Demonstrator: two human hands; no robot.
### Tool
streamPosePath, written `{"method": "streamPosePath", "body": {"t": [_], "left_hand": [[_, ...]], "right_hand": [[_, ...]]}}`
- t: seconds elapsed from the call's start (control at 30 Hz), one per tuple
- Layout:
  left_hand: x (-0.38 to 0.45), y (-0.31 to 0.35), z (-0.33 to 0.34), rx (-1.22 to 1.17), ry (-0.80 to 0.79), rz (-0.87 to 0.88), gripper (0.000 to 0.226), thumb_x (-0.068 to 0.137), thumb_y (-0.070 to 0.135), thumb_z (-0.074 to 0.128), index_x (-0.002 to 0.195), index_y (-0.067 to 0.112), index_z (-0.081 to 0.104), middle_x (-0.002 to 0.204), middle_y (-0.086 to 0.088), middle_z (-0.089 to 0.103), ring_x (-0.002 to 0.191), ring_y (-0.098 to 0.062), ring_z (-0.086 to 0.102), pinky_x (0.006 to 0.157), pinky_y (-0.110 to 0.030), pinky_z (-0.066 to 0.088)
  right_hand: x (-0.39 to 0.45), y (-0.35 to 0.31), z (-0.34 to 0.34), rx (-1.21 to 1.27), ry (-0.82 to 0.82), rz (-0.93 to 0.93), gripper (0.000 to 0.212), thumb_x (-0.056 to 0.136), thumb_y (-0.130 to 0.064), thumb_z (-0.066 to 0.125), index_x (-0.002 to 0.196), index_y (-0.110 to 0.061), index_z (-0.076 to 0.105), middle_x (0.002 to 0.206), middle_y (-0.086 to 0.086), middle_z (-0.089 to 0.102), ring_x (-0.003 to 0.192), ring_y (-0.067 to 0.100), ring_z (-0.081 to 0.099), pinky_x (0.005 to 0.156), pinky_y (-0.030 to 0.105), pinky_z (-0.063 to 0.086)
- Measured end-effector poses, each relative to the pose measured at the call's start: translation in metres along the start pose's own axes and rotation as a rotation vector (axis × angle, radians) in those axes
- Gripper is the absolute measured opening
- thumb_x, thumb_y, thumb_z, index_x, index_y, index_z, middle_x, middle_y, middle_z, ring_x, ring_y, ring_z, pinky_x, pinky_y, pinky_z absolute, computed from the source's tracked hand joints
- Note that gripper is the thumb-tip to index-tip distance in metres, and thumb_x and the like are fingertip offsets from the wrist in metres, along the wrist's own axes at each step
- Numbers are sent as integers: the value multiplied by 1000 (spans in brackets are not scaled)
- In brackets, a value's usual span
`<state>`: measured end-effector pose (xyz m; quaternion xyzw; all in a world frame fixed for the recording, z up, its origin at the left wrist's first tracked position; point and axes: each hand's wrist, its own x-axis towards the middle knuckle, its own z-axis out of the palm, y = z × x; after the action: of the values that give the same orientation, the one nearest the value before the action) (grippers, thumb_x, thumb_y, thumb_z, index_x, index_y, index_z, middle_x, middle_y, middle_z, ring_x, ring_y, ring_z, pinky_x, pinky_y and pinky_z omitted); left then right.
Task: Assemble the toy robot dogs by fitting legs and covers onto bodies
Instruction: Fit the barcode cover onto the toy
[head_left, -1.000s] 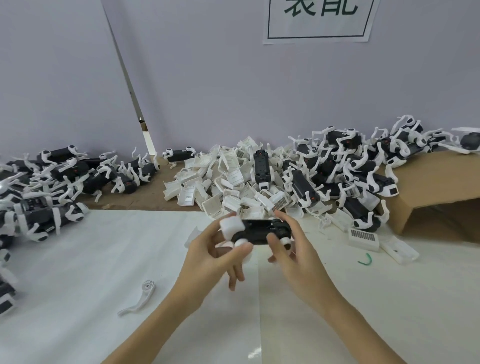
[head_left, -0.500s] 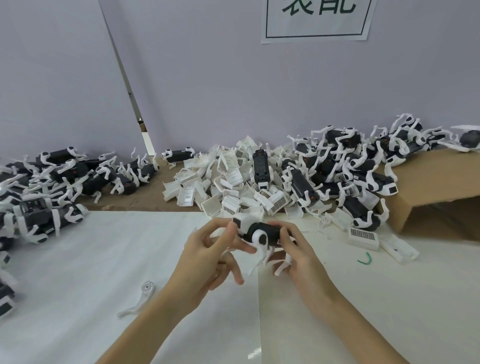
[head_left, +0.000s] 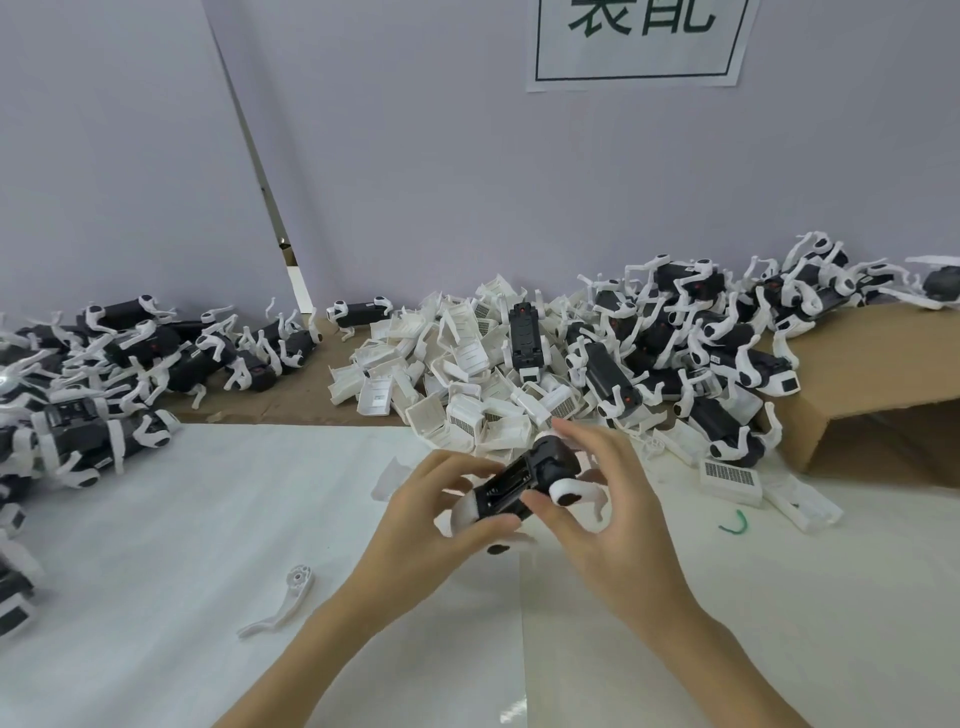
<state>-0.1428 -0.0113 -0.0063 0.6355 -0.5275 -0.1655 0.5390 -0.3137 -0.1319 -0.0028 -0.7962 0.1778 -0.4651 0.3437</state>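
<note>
Head view: at frame centre, both hands hold one black toy dog body (head_left: 524, 475) tilted above the white table (head_left: 182, 519). Left hand (head_left: 436, 514) grips its lower end, fingers curled around it. Right hand (head_left: 608, 514) pinches its upper end beside an attached white leg (head_left: 571, 491). A loose leg (head_left: 288, 603) lies lower left. White covers (head_left: 457, 374) are heaped just behind the hands.

Single head-worn wide-angle view, looking forward and down across the white table (head_left: 156, 519) toward the grey wall (head_left: 467, 182) with the paper sign (head_left: 639, 41) cut off at the top edge. Close on both hands, left hand (head_left: 436, 512) and right hand (head_left: 608, 512), at lower centre, forearms entering from the bottom edge. No second view, so no overlap to report.
</note>
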Motion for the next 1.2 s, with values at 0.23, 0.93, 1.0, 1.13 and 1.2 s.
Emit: {"method": "streamPosePath", "body": {"t": [0.23,0.93,1.0,1.13,1.2], "left_hand": [[2,-5,-4,177,-3,153,57,76,16,94,125,25,67,118,12,72,114,-16,67,98,-29,54],[10,-4,-11,-264,450,-325,22,102,36,68,92,18,74,74,-3,72,61,-9,62,54,-15,47],[9,-4,-11,-256,438,-316,24,105,35,63,89,20,73,75,-5,71,64,-10,60,54,-16,46],[8,-1,-8,-232,457,-273,37,111,38,50,83,21,69,76,-2,70,61,-3,57,55,-10,42],[8,1,-4,-225,455,-255,41,111,41,46,79,26,67,76,1,69,60,-1,56,55,-9,41]], "right_hand": [[-2,0,3,-304,-69,-420,73,85,-32,85,147,-20,49,147,-9,47,139,13,47,114,24,39],[62,56,39,-359,-262,287,29,96,-30,73,124,-30,67,116,1,48,99,18,57,84,23,42],[65,58,44,-369,-210,278,15,96,-30,73,110,-24,70,115,2,49,101,20,57,83,27,42],[63,55,36,84,-57,465,10,100,-21,68,107,-14,67,109,12,71,98,24,73,87,35,60],[56,46,26,454,30,594,18,100,-13,68,117,-6,64,110,21,74,97,27,77,84,33,62]]}}
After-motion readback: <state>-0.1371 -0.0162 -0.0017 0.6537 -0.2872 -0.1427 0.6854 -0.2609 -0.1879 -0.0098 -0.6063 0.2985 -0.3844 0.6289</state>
